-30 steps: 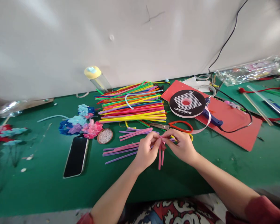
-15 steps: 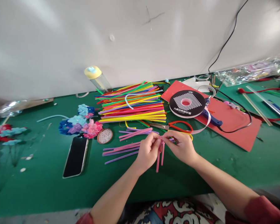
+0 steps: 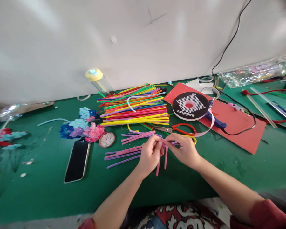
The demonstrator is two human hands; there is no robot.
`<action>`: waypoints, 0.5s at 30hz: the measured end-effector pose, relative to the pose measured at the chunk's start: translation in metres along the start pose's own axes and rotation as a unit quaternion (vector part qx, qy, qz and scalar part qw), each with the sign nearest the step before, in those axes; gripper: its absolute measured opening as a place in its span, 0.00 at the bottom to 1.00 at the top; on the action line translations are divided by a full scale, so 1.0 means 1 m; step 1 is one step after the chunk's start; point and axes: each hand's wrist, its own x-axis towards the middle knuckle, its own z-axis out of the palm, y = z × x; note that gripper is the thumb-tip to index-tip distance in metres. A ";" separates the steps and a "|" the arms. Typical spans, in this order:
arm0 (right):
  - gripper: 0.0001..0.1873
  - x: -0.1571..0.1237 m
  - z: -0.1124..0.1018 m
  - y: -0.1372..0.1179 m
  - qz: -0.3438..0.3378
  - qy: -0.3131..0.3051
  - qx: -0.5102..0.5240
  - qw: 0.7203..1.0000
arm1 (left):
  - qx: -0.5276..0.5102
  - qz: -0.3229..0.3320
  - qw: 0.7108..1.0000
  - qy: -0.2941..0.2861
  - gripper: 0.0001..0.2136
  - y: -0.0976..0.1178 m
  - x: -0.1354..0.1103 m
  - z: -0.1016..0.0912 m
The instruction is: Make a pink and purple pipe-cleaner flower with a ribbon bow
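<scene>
Nearest us are our red sleeves point(image 3: 269, 211) and bare forearms, reaching in over the green table point(image 3: 186, 187). Our left hand point(image 3: 150, 155) and right hand point(image 3: 184, 151) nearly meet, each pinching pink pipe cleaner point(image 3: 166, 158) between thumb and fingers just above the table's near half; 2 pink ends hang below the left fingers, and we cannot tell whether they are joined. Off to the left lies a dark phone point(image 3: 77, 161). Between it and our left hand we have short purple and pink strips point(image 3: 124, 157), laid in 2 loose groups. A round dish of white beads point(image 3: 107, 139) sits beside the cloth flowers point(image 3: 94, 131). Just beyond our right hand are red-handled scissors point(image 3: 184, 128); farther back, a ribbon spool point(image 3: 190, 106) rests on a red board point(image 3: 243, 136). Behind the strips spreads a many-coloured pile of pipe cleaners point(image 3: 135, 109), then a yellow-topped bottle point(image 3: 94, 75) near the pale wall point(image 3: 143, 47).
</scene>
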 end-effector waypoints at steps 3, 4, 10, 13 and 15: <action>0.05 0.001 -0.002 0.000 -0.008 -0.019 0.013 1.000 | 0.006 0.004 1.000 0.001 0.09 -0.002 0.000 0.000; 0.05 0.002 -0.003 0.000 -0.010 -0.026 0.019 0.999 | 0.007 0.004 1.000 0.001 0.09 -0.002 0.000 0.000; 0.05 0.003 -0.006 0.001 -0.007 -0.069 0.038 0.997 | 0.018 0.005 1.000 0.008 0.10 -0.002 0.000 0.000; 0.05 0.003 -0.007 0.002 -0.007 -0.082 0.043 0.996 | 0.020 0.007 1.000 0.007 0.10 -0.002 0.000 0.000; 0.05 0.004 -0.007 0.002 -0.010 -0.088 0.046 0.995 | 0.016 0.003 1.000 0.002 0.10 -0.002 0.000 0.000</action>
